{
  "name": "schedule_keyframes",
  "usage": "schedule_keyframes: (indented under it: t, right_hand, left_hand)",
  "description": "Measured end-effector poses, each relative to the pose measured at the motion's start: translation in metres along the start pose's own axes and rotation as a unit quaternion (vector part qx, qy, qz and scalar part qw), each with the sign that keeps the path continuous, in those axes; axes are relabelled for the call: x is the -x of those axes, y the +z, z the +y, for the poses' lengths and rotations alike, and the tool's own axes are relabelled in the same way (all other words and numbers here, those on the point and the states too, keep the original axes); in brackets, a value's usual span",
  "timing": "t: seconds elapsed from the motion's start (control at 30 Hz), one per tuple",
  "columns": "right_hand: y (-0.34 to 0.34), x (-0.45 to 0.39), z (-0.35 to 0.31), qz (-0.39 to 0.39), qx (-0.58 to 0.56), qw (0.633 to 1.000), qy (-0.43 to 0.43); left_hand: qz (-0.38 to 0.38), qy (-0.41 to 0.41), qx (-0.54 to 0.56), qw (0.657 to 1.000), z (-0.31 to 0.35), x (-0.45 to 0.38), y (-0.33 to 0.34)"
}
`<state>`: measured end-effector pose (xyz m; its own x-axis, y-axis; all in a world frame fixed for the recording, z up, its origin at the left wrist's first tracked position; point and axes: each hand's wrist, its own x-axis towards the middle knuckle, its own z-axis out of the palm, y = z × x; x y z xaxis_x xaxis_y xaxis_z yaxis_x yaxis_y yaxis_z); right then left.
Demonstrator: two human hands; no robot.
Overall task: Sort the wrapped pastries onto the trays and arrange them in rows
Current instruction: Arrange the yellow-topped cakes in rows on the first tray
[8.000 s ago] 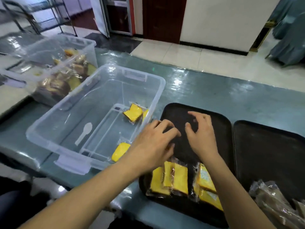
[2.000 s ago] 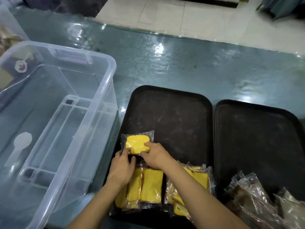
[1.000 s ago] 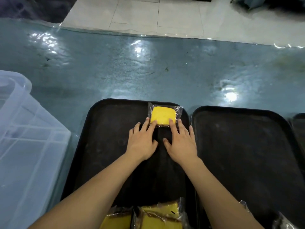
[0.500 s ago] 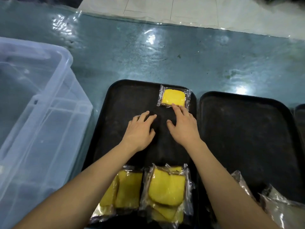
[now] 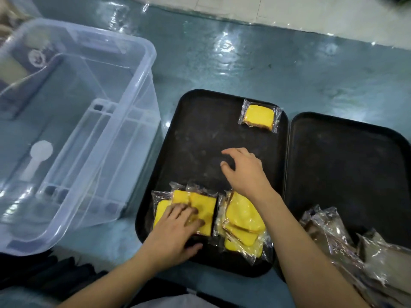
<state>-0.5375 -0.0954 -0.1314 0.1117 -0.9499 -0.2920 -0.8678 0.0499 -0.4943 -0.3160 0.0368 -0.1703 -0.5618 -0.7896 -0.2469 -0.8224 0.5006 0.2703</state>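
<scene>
One wrapped yellow pastry (image 5: 259, 115) lies alone in the far right corner of the left black tray (image 5: 195, 134). A heap of several wrapped yellow pastries (image 5: 242, 221) fills the tray's near end. My left hand (image 5: 175, 232) rests palm down on the left pastries of that heap (image 5: 202, 207), fingers spread over them. Over the bare middle of the tray hovers my right hand (image 5: 244, 170), fingers loosely curled and holding nothing. To the right, a second black tray (image 5: 347, 165) carries brown wrapped pastries (image 5: 355, 245) at its near edge.
A large clear plastic bin (image 5: 73, 130) stands on the blue-green table (image 5: 255, 65) left of the trays, close against the left tray. Another container with blurred contents (image 5: 13, 56) shows behind it at far left. Pale floor tiles lie beyond the table's far edge.
Both hands have drawn back from the single pastry, which stays in the tray's far right corner. My left hand has dropped onto the near heap; my right hand hangs mid-tray.
</scene>
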Motion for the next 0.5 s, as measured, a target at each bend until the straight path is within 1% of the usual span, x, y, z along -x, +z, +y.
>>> schedule_keyframes:
  t: [0.03,0.07,0.2,0.27,0.33,0.4,0.47,0.5]
  right_hand:
    - [0.002,0.001,-0.004,-0.007,0.004,1.0,-0.002]
    - [0.004,0.002,-0.007,-0.014,0.008,1.0,-0.004]
    - [0.011,0.0,-0.016,-0.048,0.053,0.997,-0.024]
    - [0.015,-0.002,-0.02,-0.072,0.077,0.994,-0.03]
    - [0.019,-0.005,-0.024,-0.098,0.098,0.99,-0.038]
    - [0.023,-0.008,-0.027,-0.132,0.117,0.983,-0.044]
    - [0.025,-0.011,-0.029,-0.177,0.129,0.975,-0.04]
    - [0.025,-0.013,-0.03,-0.196,0.136,0.97,-0.037]
  left_hand:
    - [-0.019,0.01,-0.025,0.999,0.001,0.006,0.008]
    - [-0.021,0.016,-0.048,0.999,0.0,0.01,0.015]
    - [0.055,0.014,-0.08,0.995,-0.009,0.004,0.021]
    - [0.069,-0.005,-0.084,0.994,-0.019,-0.004,0.014]
    - [0.071,-0.052,-0.082,0.993,-0.034,-0.013,0.001]
    - [0.079,-0.127,-0.073,0.986,-0.051,-0.019,-0.01]
    - [0.059,-0.196,-0.051,0.977,-0.06,-0.024,-0.017]
    - [0.05,-0.216,-0.045,0.974,-0.062,-0.025,-0.018]
